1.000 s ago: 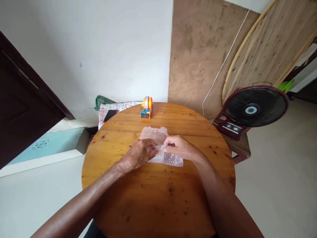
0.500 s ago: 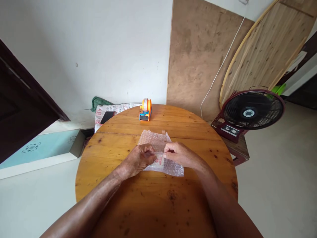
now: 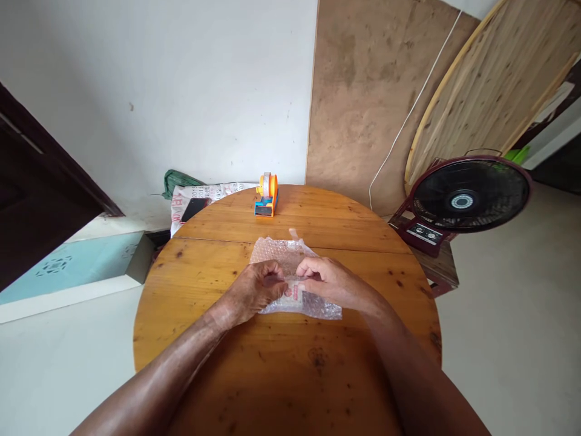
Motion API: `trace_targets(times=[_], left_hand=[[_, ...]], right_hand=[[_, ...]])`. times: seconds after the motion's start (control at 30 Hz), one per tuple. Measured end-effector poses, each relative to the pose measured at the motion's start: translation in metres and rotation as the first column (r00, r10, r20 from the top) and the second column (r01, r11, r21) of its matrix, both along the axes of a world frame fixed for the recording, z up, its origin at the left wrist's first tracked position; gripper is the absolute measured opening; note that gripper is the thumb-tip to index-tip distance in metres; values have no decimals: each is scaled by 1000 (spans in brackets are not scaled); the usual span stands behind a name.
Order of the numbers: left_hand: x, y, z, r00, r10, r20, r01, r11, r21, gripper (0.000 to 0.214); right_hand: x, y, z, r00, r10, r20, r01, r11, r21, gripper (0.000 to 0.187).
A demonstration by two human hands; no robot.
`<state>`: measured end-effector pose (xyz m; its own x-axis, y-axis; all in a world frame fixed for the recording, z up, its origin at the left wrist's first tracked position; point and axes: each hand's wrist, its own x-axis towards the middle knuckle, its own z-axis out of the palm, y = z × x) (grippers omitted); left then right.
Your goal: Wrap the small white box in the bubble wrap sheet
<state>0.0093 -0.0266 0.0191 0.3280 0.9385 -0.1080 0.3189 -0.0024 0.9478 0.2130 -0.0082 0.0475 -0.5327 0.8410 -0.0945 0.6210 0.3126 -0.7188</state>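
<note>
A sheet of clear bubble wrap (image 3: 278, 251) lies in the middle of a round wooden table (image 3: 290, 363). My left hand (image 3: 254, 289) and my right hand (image 3: 331, 280) rest on it side by side, fingers curled and pinching its folded edge. A small item with red print (image 3: 296, 292) shows through the wrap between my fingertips. A short strip of tape (image 3: 293, 232) sticks up from the wrap's far edge.
An orange and blue tape dispenser (image 3: 267, 195) stands at the table's far edge. Behind it lie a printed bag with a dark phone (image 3: 194, 209) and a green cloth. A dark red fan (image 3: 469, 194) stands at the right. Wooden boards lean on the wall.
My hands stay pinched on the wrap and have shifted slightly. The far edge of the wrap has lifted a little, and a tape strip now shows there.
</note>
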Motion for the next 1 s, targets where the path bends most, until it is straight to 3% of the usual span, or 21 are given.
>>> trace_targets(times=[0.27, 0.47, 0.63, 0.8, 1.0], left_hand=[[1, 0, 1, 989, 15, 149, -5, 998, -69, 28], [2, 0, 1, 994, 0, 105, 8, 997, -73, 30], [-13, 5, 10, 1000, 3, -2, -3, 1000, 18, 33], [-44, -2, 26, 967, 78, -242, -48, 991, 126, 48], [-49, -12, 13, 932, 80, -352, -68, 997, 47, 50]], right_hand=[[-3, 1, -5, 998, 3, -69, -1, 1000, 23, 11], [-9, 1, -7, 999, -1, -50, -2, 998, -67, 17], [-11, 2, -13, 993, -24, -118, 13, 995, -96, 18], [-9, 6, -18, 992, 2, -122, -9, 998, -58, 18], [-8, 10, -24, 992, 8, -128, -8, 1000, 0, 15]])
